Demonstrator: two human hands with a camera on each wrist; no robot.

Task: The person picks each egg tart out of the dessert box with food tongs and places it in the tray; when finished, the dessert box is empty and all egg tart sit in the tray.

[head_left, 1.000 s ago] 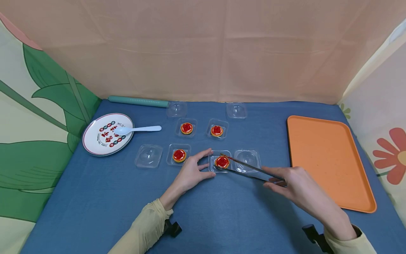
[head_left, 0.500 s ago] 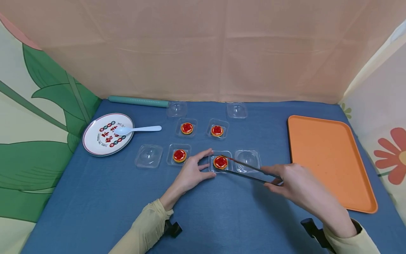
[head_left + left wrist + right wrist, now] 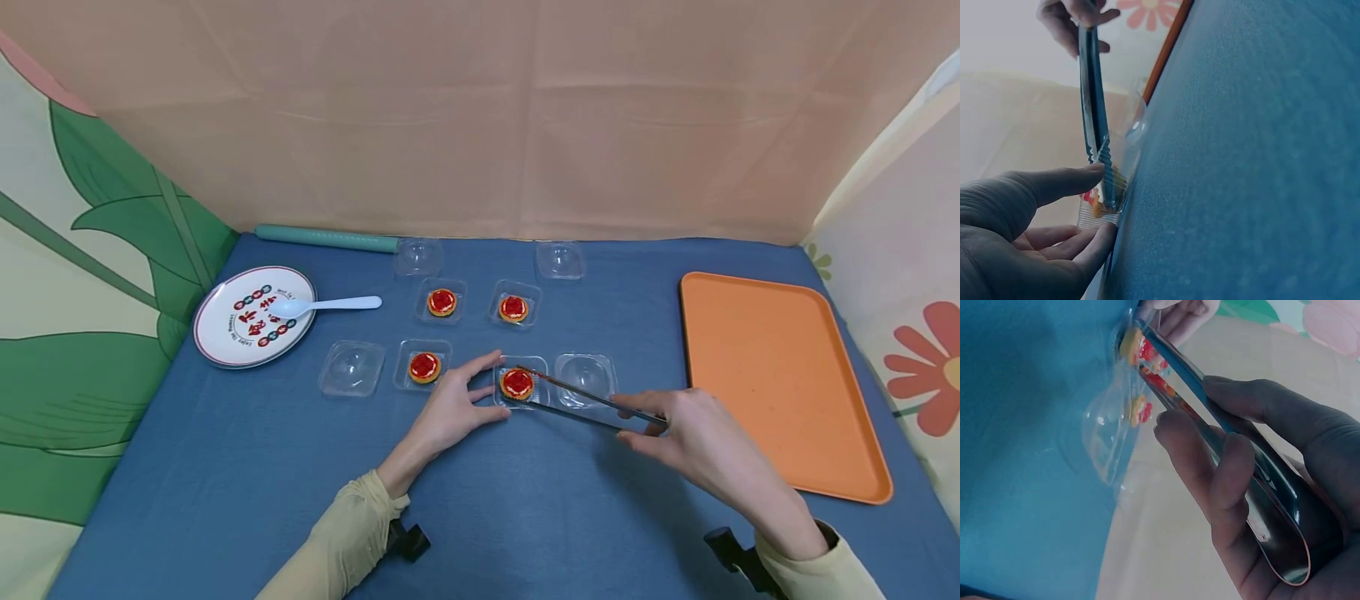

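Note:
My right hand (image 3: 693, 442) holds metal tongs (image 3: 573, 390), black and slim in the head view, shiny in the right wrist view. Their tips straddle a small red-topped tart (image 3: 517, 384) inside a clear plastic container (image 3: 542, 401). Red smears mark one tip. At that container's left side, my left hand (image 3: 457, 404) holds it, index finger at the far edge and thumb at the near edge. The left wrist view shows the left thumb (image 3: 1069, 184) beside the toothed tong ends. Joined on the right is the container's domed lid (image 3: 588, 367).
Three more tarts sit in clear containers, one tart (image 3: 424, 367) left of my left hand, the others behind. Their lids stand open. A white plate (image 3: 225, 333) with a white spoon (image 3: 337, 304) is left, a teal roll (image 3: 326, 239) behind, an orange tray (image 3: 780, 375) right.
The tart between the tong tips has shifted slightly left within its container, and the tongs and right hand have moved a little left. The left hand has stayed put.

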